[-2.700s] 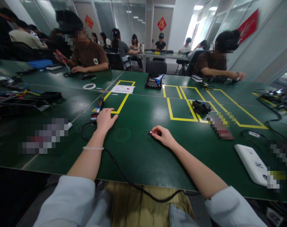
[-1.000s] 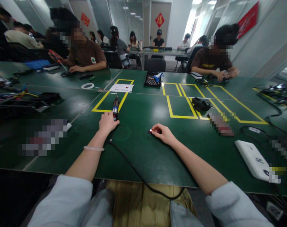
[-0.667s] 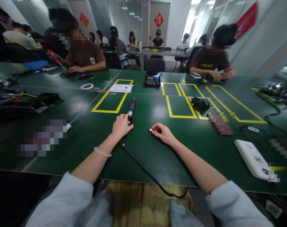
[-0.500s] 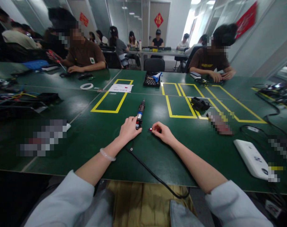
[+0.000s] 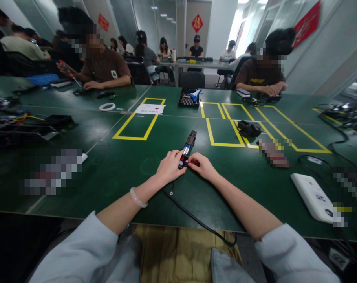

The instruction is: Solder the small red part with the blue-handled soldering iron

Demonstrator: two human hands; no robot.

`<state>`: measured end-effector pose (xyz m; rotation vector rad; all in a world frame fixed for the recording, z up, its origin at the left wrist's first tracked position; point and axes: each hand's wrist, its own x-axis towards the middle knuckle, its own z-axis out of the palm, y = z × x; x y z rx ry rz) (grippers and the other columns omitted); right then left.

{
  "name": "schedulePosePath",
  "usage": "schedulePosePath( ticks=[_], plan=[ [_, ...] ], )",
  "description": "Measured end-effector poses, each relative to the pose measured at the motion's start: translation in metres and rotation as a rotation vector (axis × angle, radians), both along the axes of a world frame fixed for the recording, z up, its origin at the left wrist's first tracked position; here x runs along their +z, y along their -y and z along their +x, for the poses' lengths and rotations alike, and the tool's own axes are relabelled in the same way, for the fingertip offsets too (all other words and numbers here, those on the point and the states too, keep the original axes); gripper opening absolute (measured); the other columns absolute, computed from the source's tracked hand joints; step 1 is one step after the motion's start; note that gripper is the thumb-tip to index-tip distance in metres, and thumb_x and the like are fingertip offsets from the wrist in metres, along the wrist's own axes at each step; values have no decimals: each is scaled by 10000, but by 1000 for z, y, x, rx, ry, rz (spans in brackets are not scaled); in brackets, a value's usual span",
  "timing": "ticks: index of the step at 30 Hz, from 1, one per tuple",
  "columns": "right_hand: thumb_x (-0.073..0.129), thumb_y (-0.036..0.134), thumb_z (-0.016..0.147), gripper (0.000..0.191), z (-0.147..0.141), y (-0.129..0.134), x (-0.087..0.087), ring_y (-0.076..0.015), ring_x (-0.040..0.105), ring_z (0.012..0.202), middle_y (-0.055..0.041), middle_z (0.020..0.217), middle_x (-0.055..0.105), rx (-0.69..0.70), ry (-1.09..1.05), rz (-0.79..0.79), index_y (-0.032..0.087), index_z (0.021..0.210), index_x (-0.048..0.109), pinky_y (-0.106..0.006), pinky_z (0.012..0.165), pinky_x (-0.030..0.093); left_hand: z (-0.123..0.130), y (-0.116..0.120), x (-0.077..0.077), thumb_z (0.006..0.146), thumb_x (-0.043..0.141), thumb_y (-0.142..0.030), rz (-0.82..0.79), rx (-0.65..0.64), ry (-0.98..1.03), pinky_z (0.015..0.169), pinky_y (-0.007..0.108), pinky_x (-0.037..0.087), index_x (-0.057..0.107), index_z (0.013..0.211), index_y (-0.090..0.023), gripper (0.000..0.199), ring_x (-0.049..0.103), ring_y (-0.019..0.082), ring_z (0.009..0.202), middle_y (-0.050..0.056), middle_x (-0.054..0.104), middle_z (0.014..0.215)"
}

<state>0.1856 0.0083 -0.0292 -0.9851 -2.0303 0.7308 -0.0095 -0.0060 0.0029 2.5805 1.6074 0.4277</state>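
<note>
My left hand (image 5: 169,167) grips the near end of a black corded tool with a blue band (image 5: 188,147), which lies on the green table (image 5: 154,184) pointing away from me. Its black cable (image 5: 196,222) runs back over the table's near edge. My right hand (image 5: 203,165) rests right beside it, fingertips pinched on a small red part that is now mostly hidden between the two hands.
Yellow tape rectangles (image 5: 138,122) mark the table beyond my hands. A black parts tray (image 5: 190,100) stands farther back, a black gadget (image 5: 249,129) to the right, a white device (image 5: 313,196) at the near right. Other people sit working around the tables.
My left hand slid the corded tool from the left across the table until it met my right hand. The right hand stayed put with the small red part.
</note>
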Motion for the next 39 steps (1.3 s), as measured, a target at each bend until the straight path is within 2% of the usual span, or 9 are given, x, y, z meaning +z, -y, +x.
schedulePosePath(
  ticks=[4,8,11,17,22,27,33,39],
  plan=[
    [589,263,878,86,0,0,-1,-135,530,729,-35,900,540,-31,-10,24,192,860,636,-274,708,437,2,1,-1,816,586,-394,7,-10,-11,917,363,476,382,1400,-241,638,471,259,1159,95,494,1296],
    [554,284,906,160,1,2,1,-138,540,695,-38,836,596,-31,-18,6,186,862,672,-271,664,425,5,1,0,835,567,-470,37,2,-42,884,362,469,400,1384,-227,623,499,262,1106,109,507,1261],
    [540,295,916,184,1,3,4,-148,564,718,-41,831,630,-6,-14,-1,193,894,692,-282,689,436,9,-1,0,872,499,-533,73,32,-79,854,374,456,418,1372,-195,610,521,269,1053,130,524,1208],
    [546,290,904,185,1,4,4,-151,562,738,-41,864,628,-10,-45,-13,204,983,689,-286,710,459,11,-5,-1,890,480,-510,94,72,-123,838,377,440,390,1410,-197,613,522,272,1046,142,530,1173],
    [545,289,897,194,1,3,2,-144,566,732,-36,878,640,-37,-64,-65,199,1025,659,-276,698,460,1,-10,3,880,513,-510,86,97,-141,850,372,431,377,1426,-191,647,511,283,1073,151,525,1197],
    [543,278,893,191,3,3,4,-135,553,710,-26,853,641,-29,-31,-78,190,1021,653,-267,687,445,-34,-30,5,890,479,-527,66,232,-167,874,402,423,383,1419,-150,657,497,321,1093,176,502,1242],
    [542,252,891,170,3,2,3,-129,545,692,-22,850,657,-23,-9,-87,189,990,666,-258,675,430,-105,-61,6,883,458,-552,-21,477,-192,906,420,429,434,1358,-166,612,480,341,1135,183,472,1291],
    [544,232,889,165,4,3,4,-124,545,692,-24,849,657,-17,5,-88,180,976,675,-249,672,426,-165,-75,12,882,473,-564,-93,663,-188,907,469,442,487,1272,-155,565,470,371,1157,199,450,1321]
  ],
)
